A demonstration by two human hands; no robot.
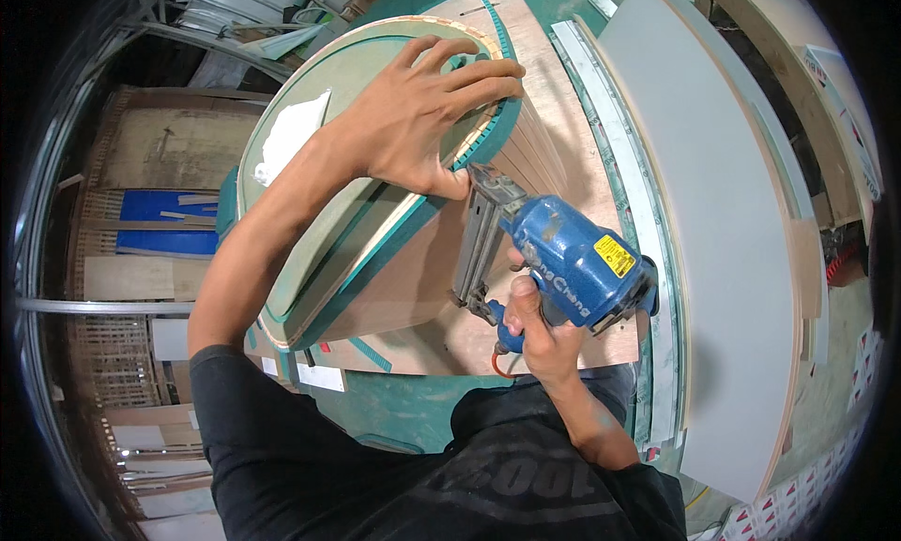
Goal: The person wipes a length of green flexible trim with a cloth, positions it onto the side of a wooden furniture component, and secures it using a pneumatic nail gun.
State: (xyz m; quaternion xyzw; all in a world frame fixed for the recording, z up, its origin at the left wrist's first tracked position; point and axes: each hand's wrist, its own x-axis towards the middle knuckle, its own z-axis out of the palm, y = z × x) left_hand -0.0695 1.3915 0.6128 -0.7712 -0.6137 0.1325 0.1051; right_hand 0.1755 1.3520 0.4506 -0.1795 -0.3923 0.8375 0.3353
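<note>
A blue pneumatic nail gun [571, 250] is in my right hand [552, 346], whose fingers wrap round its handle. The gun's metal nose touches or almost touches the rim of a rounded wooden piece [347, 81] with a green top face. Along that rim runs a notched green edging strip [502, 119]. My left hand [413, 119] reaches over the top face, fingers bent over the strip and thumb against the edge beside the nose. Curved wooden sides [404, 269] drop below the rim. A white patch [293, 136] lies on the green face.
The piece stands on a wooden board [591, 147]. At right, a large pale curved panel [704, 222] lies beside long white strips [619, 147]. An orange hose [499, 363] hangs from the gun. Shelves with sheets and a blue panel [169, 224] stand at left.
</note>
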